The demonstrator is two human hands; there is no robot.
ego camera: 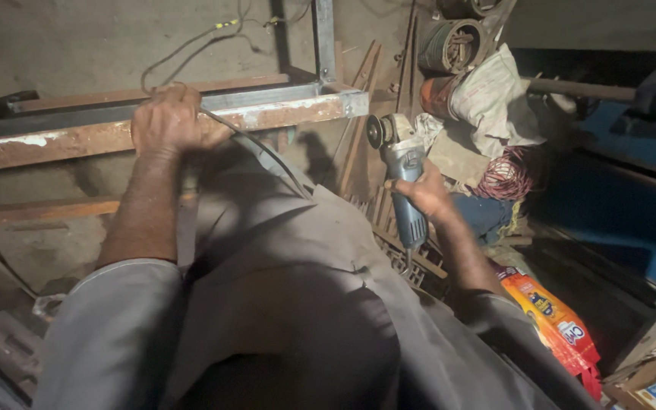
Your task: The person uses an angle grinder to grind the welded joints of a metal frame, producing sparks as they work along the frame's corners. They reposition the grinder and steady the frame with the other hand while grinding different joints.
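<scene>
The left hand [167, 121] rests on a metal frame [282, 111], with a cable [263, 148] running out from under it. To its right, the right hand [425, 193] holds an angle grinder [400, 163]. Beyond that hand lie a cloth bundle [495, 99] and a rope coil [506, 176]; a printed bag [559, 323] lies nearer, below its wrist.

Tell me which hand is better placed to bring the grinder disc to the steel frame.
Right, probably. The right hand already grips the blue angle grinder, its disc near the frame's corner. The left hand is clamped on the rusty bar with the cable beside it, steadying the frame.
</scene>
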